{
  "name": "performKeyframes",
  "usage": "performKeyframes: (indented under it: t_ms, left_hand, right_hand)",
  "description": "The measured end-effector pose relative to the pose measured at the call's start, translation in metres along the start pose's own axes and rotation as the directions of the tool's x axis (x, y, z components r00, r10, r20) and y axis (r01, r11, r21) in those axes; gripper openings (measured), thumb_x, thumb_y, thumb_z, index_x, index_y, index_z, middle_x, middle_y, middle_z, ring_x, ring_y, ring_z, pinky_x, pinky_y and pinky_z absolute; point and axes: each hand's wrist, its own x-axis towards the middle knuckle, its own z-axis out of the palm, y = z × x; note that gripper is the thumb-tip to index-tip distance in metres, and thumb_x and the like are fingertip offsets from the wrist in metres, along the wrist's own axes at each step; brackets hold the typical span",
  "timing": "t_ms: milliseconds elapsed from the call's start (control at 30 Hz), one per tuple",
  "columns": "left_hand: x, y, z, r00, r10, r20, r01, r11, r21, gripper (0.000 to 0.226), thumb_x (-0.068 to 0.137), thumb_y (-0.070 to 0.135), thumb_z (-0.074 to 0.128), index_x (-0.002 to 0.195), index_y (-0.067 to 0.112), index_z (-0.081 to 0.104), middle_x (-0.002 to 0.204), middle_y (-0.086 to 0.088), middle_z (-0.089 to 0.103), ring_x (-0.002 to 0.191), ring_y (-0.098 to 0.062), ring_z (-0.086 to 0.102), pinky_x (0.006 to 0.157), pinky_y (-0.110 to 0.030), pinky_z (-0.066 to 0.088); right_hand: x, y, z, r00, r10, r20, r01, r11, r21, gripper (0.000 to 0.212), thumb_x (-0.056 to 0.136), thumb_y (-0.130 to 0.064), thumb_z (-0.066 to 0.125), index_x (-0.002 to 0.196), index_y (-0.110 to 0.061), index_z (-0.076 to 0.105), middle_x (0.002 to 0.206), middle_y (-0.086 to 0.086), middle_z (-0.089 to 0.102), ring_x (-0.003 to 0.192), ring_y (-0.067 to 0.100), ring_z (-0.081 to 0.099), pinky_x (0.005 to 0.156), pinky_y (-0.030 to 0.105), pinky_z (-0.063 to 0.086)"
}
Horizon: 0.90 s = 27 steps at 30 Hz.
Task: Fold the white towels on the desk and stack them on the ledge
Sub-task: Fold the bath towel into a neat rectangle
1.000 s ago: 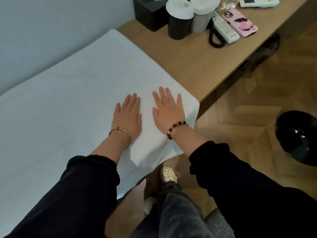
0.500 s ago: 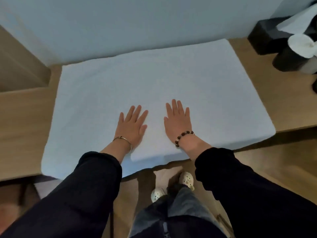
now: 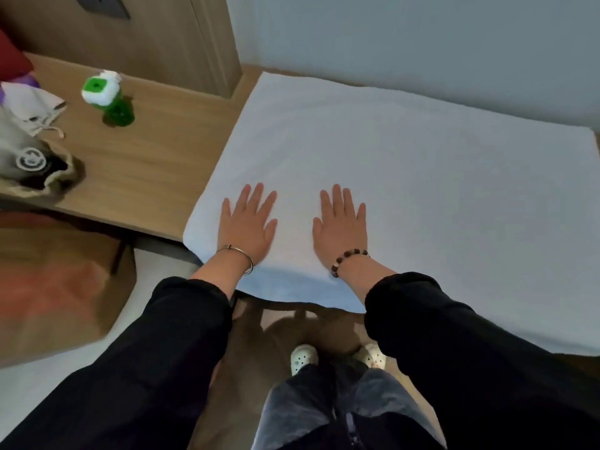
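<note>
Towel [image 3: 406, 177] flat on desk [image 3: 156, 164], near edge overhanging; left hand [image 3: 245, 227], right hand [image 3: 341, 228] pressing, fingers spread.

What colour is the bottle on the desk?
Green, with a white-and-green top; seen in the head view.

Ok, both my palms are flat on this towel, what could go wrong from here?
The towel overhangs the desk at its front edge, so it may slide floorward once the left hand and right hand lift. The green bottle stands upright on bare wood left of the towel; a wide sweep while folding could tip it.
</note>
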Motion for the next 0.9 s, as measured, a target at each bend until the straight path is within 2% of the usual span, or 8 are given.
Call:
performKeyframes:
  t_ms: [67,133,300,367,467,667,800,900]
  left_hand:
    - [-0.01,-0.008,0.004,0.991,-0.135,0.004,0.135,0.991,0.0,0.057,0.098,0.045,0.009,0.15,0.03,-0.011,0.159,0.002,-0.013,0.146,-0.021,-0.012,0.115,-0.049,0.001]
    - [-0.011,-0.003,0.003,0.98,-0.195,0.034,0.196,0.98,-0.033,0.057,0.099,0.043,0.01,0.149,0.028,-0.013,0.158,0.0,-0.016,0.145,-0.022,-0.014,0.115,-0.05,0.0]
    - [-0.01,-0.01,0.003,0.985,-0.169,0.04,0.172,0.982,-0.083,0.057,0.099,0.045,0.01,0.148,0.03,-0.015,0.158,0.002,-0.018,0.145,-0.02,-0.017,0.115,-0.047,-0.006]
    - [-0.017,-0.02,0.008,0.972,-0.235,0.03,0.237,0.964,-0.119,0.059,0.097,0.047,0.009,0.149,0.031,-0.013,0.158,0.004,-0.016,0.145,-0.019,-0.015,0.115,-0.045,-0.007]
    - [-0.023,-0.024,0.011,0.928,-0.372,0.016,0.369,0.914,-0.169,0.062,0.096,0.048,0.013,0.15,0.028,-0.007,0.159,0.004,-0.012,0.145,-0.022,-0.012,0.115,-0.049,-0.003]
    - [-0.02,-0.025,0.009,0.924,-0.379,0.052,0.381,0.899,-0.216,0.061,0.097,0.047,0.02,0.151,0.03,-0.001,0.159,0.006,-0.011,0.145,-0.021,-0.012,0.115,-0.049,-0.003]
    - [-0.016,-0.027,0.004,0.912,-0.406,0.058,0.405,0.867,-0.29,0.059,0.094,0.047,0.035,0.148,0.033,0.018,0.159,0.01,0.0,0.146,-0.016,-0.005,0.115,-0.047,0.003]
    - [-0.013,-0.026,0.0,0.887,-0.46,0.031,0.437,0.818,-0.373,0.051,0.092,0.04,0.046,0.141,0.032,0.034,0.158,0.011,0.011,0.146,-0.014,0.001,0.114,-0.043,0.003]
  right_hand:
    - [0.002,-0.005,-0.001,0.999,0.004,0.032,-0.002,0.999,-0.049,0.06,0.1,-0.04,0.011,0.15,-0.017,-0.012,0.157,0.009,-0.017,0.145,0.029,-0.015,0.115,0.052,-0.002]
    - [0.013,-0.02,-0.007,0.996,-0.013,0.092,0.018,0.998,-0.057,0.061,0.099,-0.043,0.008,0.148,-0.016,-0.018,0.155,0.011,-0.023,0.143,0.032,-0.018,0.114,0.056,-0.003]
    - [0.043,-0.034,-0.022,0.96,-0.25,0.127,0.261,0.962,-0.077,0.063,0.099,-0.046,0.01,0.149,-0.016,-0.014,0.157,0.008,-0.021,0.144,0.028,-0.019,0.116,0.049,-0.005]
    - [0.05,-0.022,-0.024,0.94,-0.317,0.124,0.332,0.936,-0.121,0.064,0.098,-0.049,0.011,0.15,-0.018,-0.011,0.158,0.008,-0.017,0.145,0.026,-0.016,0.116,0.048,-0.005]
    - [0.063,-0.016,-0.025,0.919,-0.374,0.126,0.39,0.908,-0.152,0.064,0.097,-0.05,0.012,0.151,-0.021,-0.009,0.158,0.007,-0.016,0.145,0.025,-0.015,0.116,0.048,-0.003]
    - [0.122,-0.039,-0.038,0.865,-0.476,0.158,0.495,0.861,-0.119,0.058,0.099,-0.046,0.011,0.15,-0.03,-0.01,0.157,0.002,-0.02,0.144,0.022,-0.018,0.116,0.049,-0.006]
    - [0.157,-0.038,-0.045,0.809,-0.572,0.132,0.586,0.802,-0.115,0.06,0.097,-0.046,0.017,0.152,-0.024,0.003,0.159,0.003,-0.011,0.146,0.019,-0.012,0.116,0.047,-0.006]
    - [0.176,-0.043,-0.049,0.795,-0.601,0.082,0.606,0.791,-0.082,0.063,0.095,-0.043,0.022,0.151,-0.018,0.007,0.16,0.003,-0.001,0.146,0.017,-0.004,0.117,0.047,-0.003]
